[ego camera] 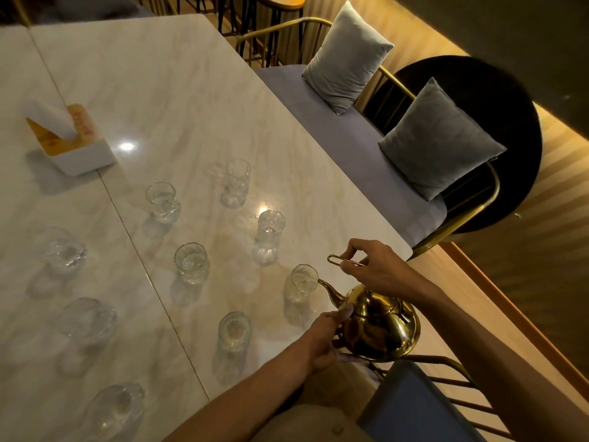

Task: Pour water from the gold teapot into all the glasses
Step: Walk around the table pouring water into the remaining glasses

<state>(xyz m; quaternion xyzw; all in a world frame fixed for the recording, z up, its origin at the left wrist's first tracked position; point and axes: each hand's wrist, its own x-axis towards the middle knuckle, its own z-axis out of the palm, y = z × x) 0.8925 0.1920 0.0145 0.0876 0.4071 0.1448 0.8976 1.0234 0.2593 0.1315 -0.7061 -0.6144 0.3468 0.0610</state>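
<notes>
The gold teapot [379, 323] hangs tilted over the table's near right corner, its spout touching the rim of a clear glass [301, 283]. My right hand [379, 266] pinches the thin wire handle above the pot. My left hand [328, 336] steadies the pot's body from the left side, thumb on its shoulder. Several other clear glasses stand on the marble table [165, 90], among them one [234, 334] just left of my left hand, one [269, 231] beyond the spout and one [192, 263] further left.
A white tissue box [75, 145] stands at the far left of the table. A bench with two grey cushions [345, 59] runs along the table's right side. A blue chair seat [414, 406] sits below the teapot.
</notes>
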